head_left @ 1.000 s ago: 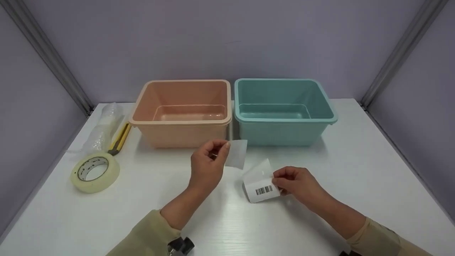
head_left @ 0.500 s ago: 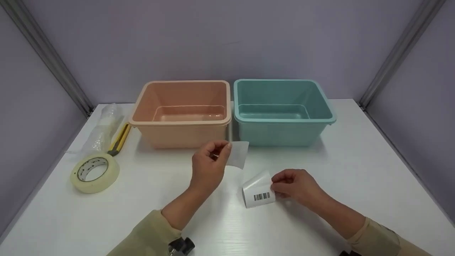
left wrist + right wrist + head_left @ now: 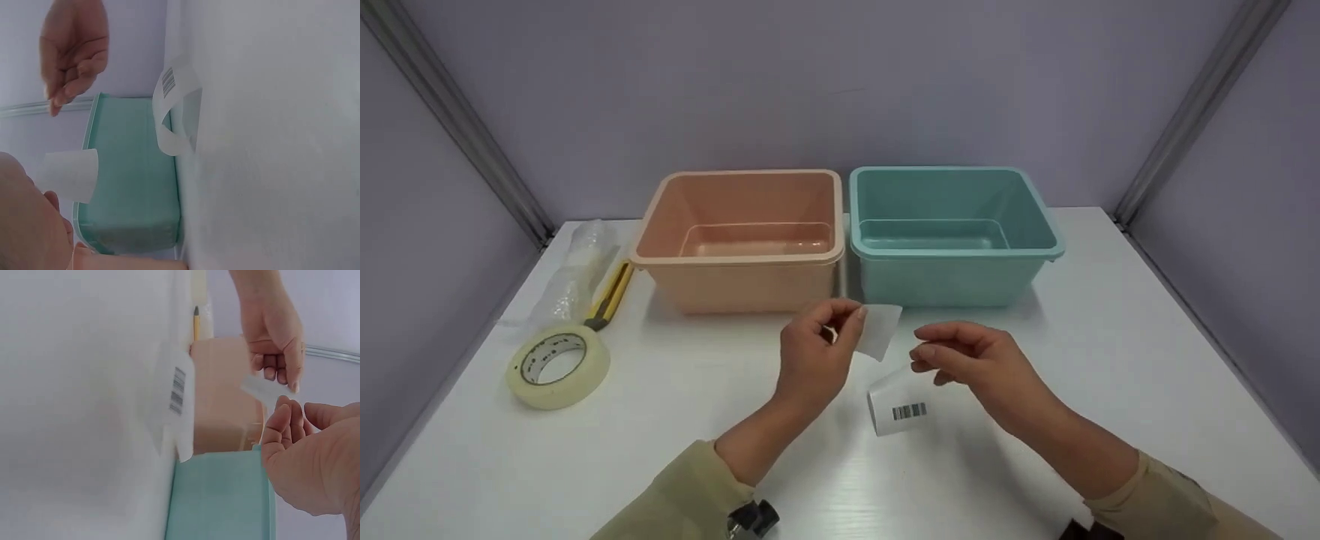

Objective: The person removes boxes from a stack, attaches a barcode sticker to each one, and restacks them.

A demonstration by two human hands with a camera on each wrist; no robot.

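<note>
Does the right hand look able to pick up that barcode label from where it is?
Probably yes: the right hand hovers just above the barcode label, holding nothing, with nothing between them on the table.

White table (image 3: 1110, 360) with faint wood grain, boxed in on three sides by pale lilac wall panels (image 3: 840, 82). Grey metal rails (image 3: 457, 120) run diagonally down both back corners. Light is soft and even; shadows weak.
</note>
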